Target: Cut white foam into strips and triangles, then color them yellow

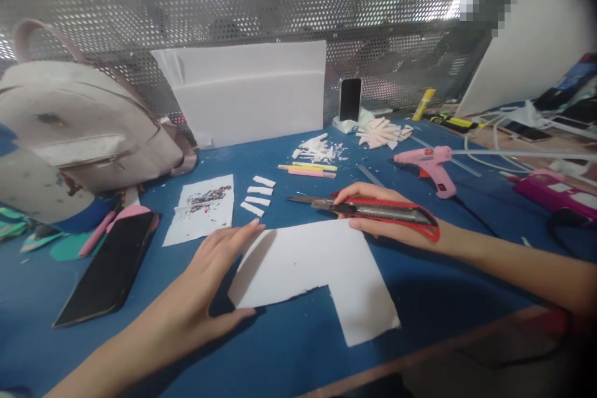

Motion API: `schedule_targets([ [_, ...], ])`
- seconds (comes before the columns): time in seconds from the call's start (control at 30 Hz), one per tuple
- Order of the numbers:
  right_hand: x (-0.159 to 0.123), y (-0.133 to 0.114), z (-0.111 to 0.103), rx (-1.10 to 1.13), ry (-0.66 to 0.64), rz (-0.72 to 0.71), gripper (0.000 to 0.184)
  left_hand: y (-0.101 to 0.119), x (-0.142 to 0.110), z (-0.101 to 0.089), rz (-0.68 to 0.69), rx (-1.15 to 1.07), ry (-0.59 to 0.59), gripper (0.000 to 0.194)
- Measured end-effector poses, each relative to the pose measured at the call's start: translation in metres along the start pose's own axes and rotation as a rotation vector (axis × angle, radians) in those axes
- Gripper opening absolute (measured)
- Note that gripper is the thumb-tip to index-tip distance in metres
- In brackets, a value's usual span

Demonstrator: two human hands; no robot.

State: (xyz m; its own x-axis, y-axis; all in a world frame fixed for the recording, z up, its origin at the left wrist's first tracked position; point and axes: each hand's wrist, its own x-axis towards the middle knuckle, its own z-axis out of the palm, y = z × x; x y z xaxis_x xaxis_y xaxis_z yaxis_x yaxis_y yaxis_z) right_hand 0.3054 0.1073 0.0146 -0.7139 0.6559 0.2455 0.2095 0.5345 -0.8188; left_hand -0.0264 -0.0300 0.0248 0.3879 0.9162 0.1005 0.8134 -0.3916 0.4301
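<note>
A white L-shaped piece of foam sheet or thick paper (pixel 289 258) lies on the blue table in front of me. At its left end is my left hand (pixel 209 270), fingers and thumb spread apart around the edge, near the upper and lower borders. My right hand (pixel 373 190) is closed around a red box cutter (pixel 396 210), its dark blade pointing left above the sheet's upper edge. The right fingertips are at that edge. Just beyond the sheet lie several small white strips (pixel 258 200). A paper with dark, multicoloured bits (pixel 175 233) is on the left.
Pink, yellow and green sticks (pixel 312 169) and white scraps (pixel 317 149) lie beyond the cutter. A pink glue gun (pixel 436 168) sits right, a black phone (pixel 109 267) left. A backpack (pixel 88 118), white board (pixel 261 102) and upright phone (pixel 350 99) stand behind.
</note>
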Motion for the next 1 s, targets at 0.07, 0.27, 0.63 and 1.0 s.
schedule_targets([
  [0.07,0.0,0.002,0.001,0.058,-0.018,0.012,0.035,-0.001,-0.003,-0.001,-0.008,0.021,0.02,0.083],
  [0.27,-0.001,0.01,0.004,0.192,-0.022,0.044,0.037,-0.006,-0.011,-0.006,-0.067,0.041,0.054,0.079],
  [0.63,0.001,0.007,0.003,0.253,-0.019,0.001,0.036,-0.023,-0.04,-0.003,-0.147,0.076,0.058,0.079],
  [1.0,0.002,-0.008,0.009,0.207,0.011,-0.007,0.033,-0.034,-0.048,-0.004,-0.139,0.118,0.01,0.086],
])
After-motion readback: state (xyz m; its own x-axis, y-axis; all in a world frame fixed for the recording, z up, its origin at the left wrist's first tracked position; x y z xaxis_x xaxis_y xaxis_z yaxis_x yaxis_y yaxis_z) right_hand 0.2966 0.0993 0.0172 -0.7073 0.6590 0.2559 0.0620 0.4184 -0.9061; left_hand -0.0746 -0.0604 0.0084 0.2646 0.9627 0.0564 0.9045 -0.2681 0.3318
